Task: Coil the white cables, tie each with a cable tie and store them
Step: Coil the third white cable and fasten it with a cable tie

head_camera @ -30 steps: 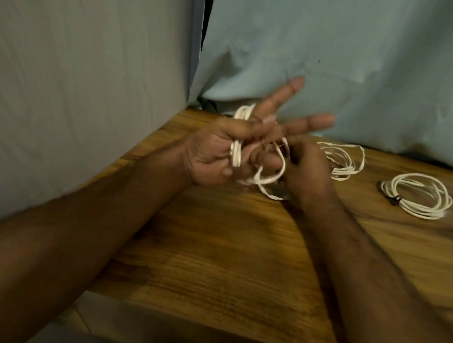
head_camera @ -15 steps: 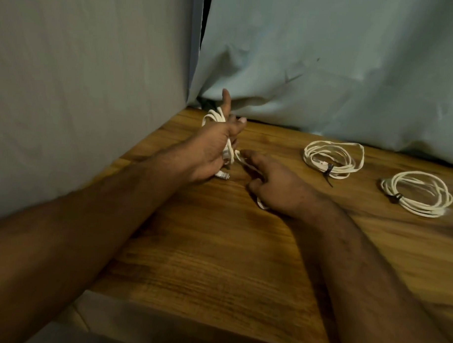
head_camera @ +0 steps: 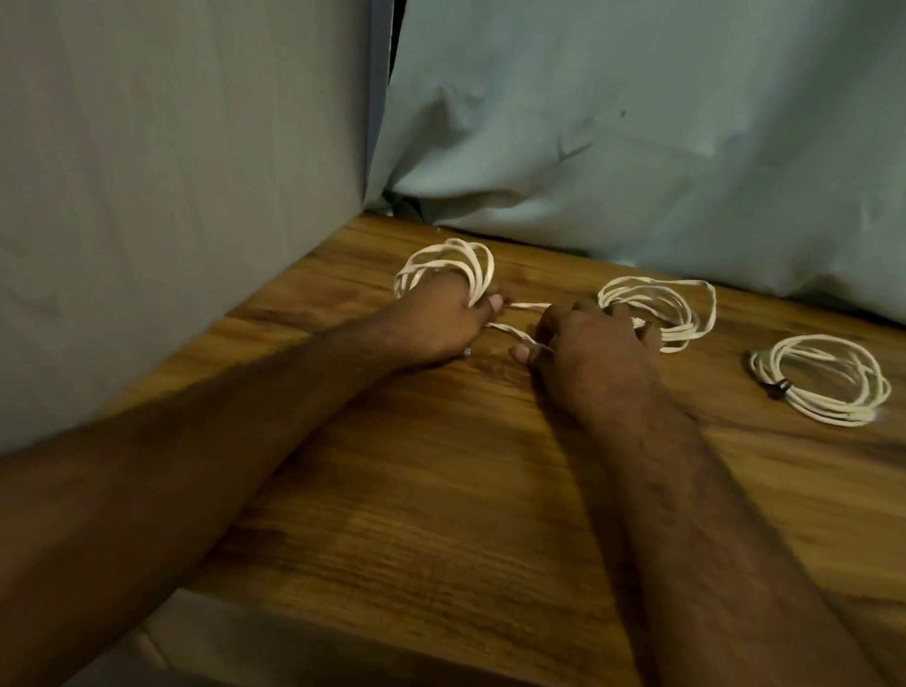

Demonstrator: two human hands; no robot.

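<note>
The left hand (head_camera: 441, 317) now rests low on the table (head_camera: 435, 497) at about eleven o'clock from the middle of the view, a second ago it was raised with fingers spread. Its fingers curl round the coil (head_camera: 446, 263) of white cable, whose loops stand up behind the knuckles. The right hand (head_camera: 589, 353), just beside it at one o'clock, has come down too; its fingers pinch the loose tail (head_camera: 518, 322) of that same cable, which runs taut in two short strands between the hands. Half a second ago the tail was slack near the table; now it is drawn out, so winding looks nearly finished and only this last length remains to wrap before a tie goes on.

Two other coils lie on the table. The middle coil (head_camera: 668, 309) sits partly behind the right hand at two o'clock; its tie is hidden here. The far coil (head_camera: 824, 379) at three o'clock carries a dark tie (head_camera: 778, 388). No storage place shows.
</note>
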